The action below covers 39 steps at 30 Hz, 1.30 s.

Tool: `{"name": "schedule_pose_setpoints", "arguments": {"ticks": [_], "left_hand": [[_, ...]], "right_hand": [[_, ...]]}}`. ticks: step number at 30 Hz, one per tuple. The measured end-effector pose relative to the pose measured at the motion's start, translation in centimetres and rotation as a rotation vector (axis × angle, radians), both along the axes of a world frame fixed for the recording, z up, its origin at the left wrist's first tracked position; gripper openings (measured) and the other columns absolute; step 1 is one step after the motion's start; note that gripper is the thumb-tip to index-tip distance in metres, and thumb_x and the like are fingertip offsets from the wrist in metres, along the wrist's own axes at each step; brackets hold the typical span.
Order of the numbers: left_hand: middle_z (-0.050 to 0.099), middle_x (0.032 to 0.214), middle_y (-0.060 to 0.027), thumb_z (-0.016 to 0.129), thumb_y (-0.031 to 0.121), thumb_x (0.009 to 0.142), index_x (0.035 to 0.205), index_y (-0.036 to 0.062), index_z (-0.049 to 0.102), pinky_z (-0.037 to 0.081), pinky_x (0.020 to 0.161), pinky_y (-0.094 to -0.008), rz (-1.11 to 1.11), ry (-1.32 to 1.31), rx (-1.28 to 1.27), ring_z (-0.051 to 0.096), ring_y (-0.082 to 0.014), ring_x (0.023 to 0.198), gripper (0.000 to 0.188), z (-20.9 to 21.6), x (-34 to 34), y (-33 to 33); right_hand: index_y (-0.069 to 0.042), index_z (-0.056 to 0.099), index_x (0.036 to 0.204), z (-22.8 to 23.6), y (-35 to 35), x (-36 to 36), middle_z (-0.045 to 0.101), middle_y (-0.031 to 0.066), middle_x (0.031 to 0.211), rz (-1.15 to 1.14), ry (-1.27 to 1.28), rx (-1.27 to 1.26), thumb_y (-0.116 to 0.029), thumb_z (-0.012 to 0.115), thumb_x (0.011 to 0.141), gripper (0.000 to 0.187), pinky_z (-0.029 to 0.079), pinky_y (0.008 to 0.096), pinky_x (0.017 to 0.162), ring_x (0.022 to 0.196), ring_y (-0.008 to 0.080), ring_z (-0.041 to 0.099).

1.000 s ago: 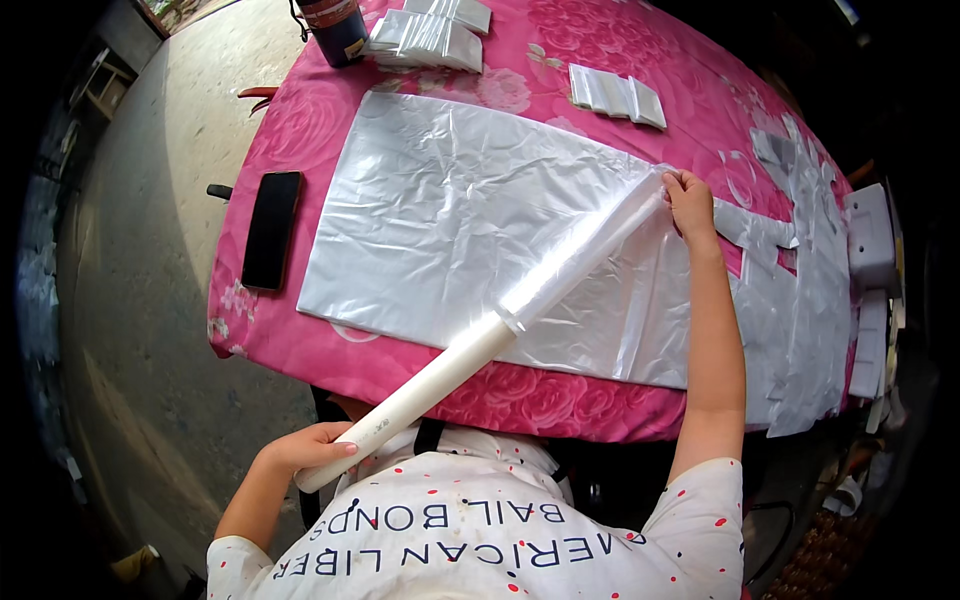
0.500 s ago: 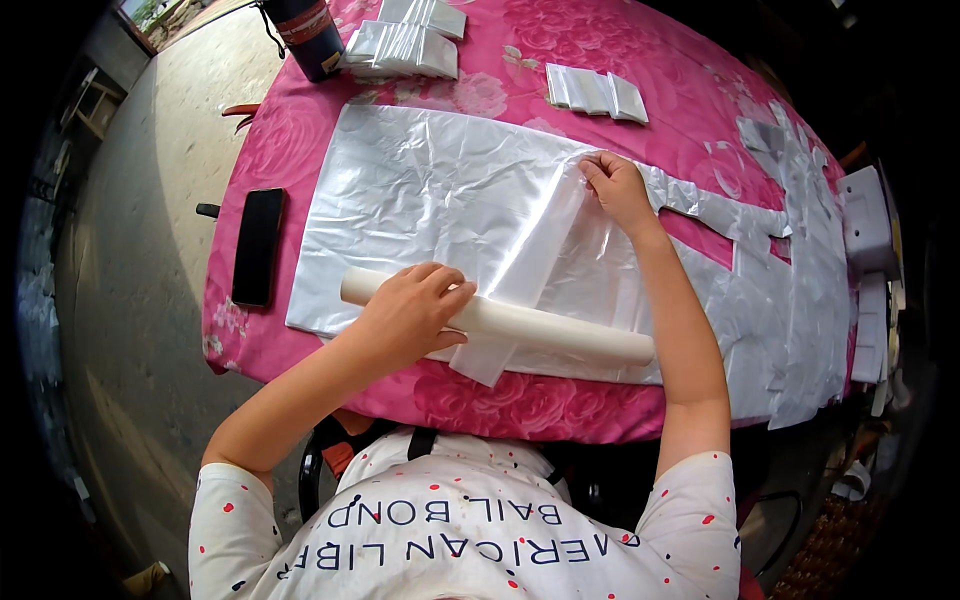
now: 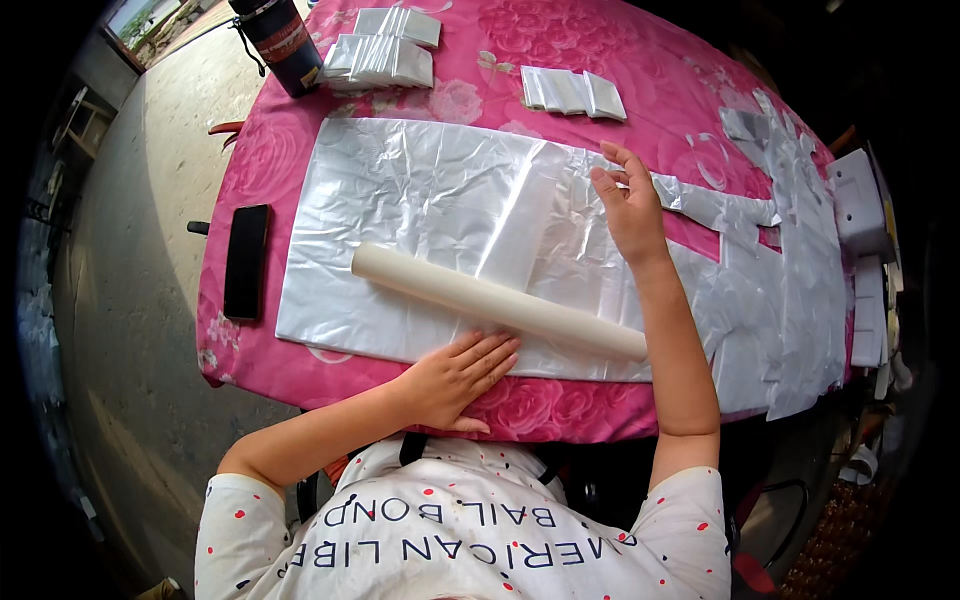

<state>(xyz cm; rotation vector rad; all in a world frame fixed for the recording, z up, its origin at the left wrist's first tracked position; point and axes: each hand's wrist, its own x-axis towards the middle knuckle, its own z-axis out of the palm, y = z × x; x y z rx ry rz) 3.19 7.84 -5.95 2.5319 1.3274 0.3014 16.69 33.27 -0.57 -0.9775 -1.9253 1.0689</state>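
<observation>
A stack of clear plastic bags (image 3: 400, 180) lies spread across the table, its film creased and shiny. Over its near half rests a long white tube (image 3: 490, 300), slanting down toward the right. My left hand (image 3: 463, 380) lies flat, fingers stretched, on the near edge of the plastic just below the tube. A narrow folded strip of film (image 3: 520, 215) runs from under the tube toward the far edge. My right hand (image 3: 632, 205) is raised over the far right part of the stack, fingers apart, with nothing visible in it.
A black phone (image 3: 247, 262) lies left of the plastic. Folded plastic packets (image 3: 380, 60) and a dark tumbler (image 3: 280, 45) stand at the far left; more packets (image 3: 572, 92) lie farther right. Cut plastic pieces (image 3: 800, 260) cover the right side of the pink tablecloth (image 3: 540, 408).
My left hand has let go of the tube and moved nearer, flat on the plastic's near edge. My right hand has released the film's far end, its fingers opening.
</observation>
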Motion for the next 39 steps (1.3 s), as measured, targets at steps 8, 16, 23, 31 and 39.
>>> {"name": "schedule_pose_setpoints", "arguments": {"ticks": [8, 16, 23, 31, 39], "left_hand": [[0.028, 0.144, -0.0199, 0.039, 0.059, 0.084, 0.135, -0.0064, 0.032, 0.017, 0.11, -0.0426, 0.086, 0.089, 0.027, 0.024, -0.0299, 0.135, 0.083, -0.3, 2.3, -0.7], [0.023, 0.146, -0.0181, 0.044, 0.057, 0.083, 0.137, -0.0024, 0.03, 0.015, 0.11, -0.0433, 0.102, -0.067, 0.037, 0.021, -0.0296, 0.136, 0.081, 0.1, 1.1, -0.3], [0.028, 0.144, -0.0176, 0.045, 0.058, 0.081, 0.136, -0.0013, 0.032, 0.014, 0.111, -0.0446, 0.173, 0.015, -0.031, 0.023, -0.0297, 0.135, 0.082, -0.4, 1.8, -1.1], [0.027, 0.145, -0.0159, 0.045, 0.059, 0.08, 0.137, 0.002, 0.032, 0.016, 0.11, -0.044, 0.262, 0.12, -0.048, 0.023, -0.0285, 0.135, 0.081, -0.5, 3.9, -2.9], [0.029, 0.144, -0.0151, 0.055, 0.043, 0.081, 0.134, 0.0022, 0.038, 0.025, 0.106, -0.0417, 0.182, -0.007, 0.03, 0.027, -0.0285, 0.133, 0.068, -0.8, 3.5, -3.2]], "right_hand": [[-0.01, 0.055, 0.121, -2.5, -12.0, 4.2, 0.055, 0.0094, 0.113, 0.399, -0.519, 0.477, -0.015, 0.068, 0.073, 0.051, 0.044, 0.0378, 0.087, 0.102, 0.028, 0.052], [-0.012, 0.052, 0.126, -3.3, -2.2, 10.4, 0.057, 0.0083, 0.111, -0.268, -0.669, 0.506, -0.006, 0.067, 0.073, 0.055, 0.045, 0.0361, 0.085, 0.1, 0.028, 0.051], [-0.011, 0.058, 0.117, -1.1, -10.7, 6.9, 0.058, 0.0076, 0.111, 0.301, -0.416, 0.399, -0.003, 0.069, 0.065, 0.054, 0.043, 0.0385, 0.086, 0.1, 0.0268, 0.052], [-0.013, 0.06, 0.115, -3.1, -8.0, 1.5, 0.058, 0.0043, 0.112, 0.347, -0.405, 0.628, -0.004, 0.065, 0.07, 0.046, 0.04, 0.0383, 0.09, 0.1, 0.0248, 0.053], [-0.011, 0.06, 0.114, -3.3, -0.5, -2.9, 0.059, 0.006, 0.112, 0.198, -0.29, 0.662, -0.001, 0.065, 0.07, 0.046, 0.041, 0.0379, 0.093, 0.105, 0.0261, 0.051]]}}
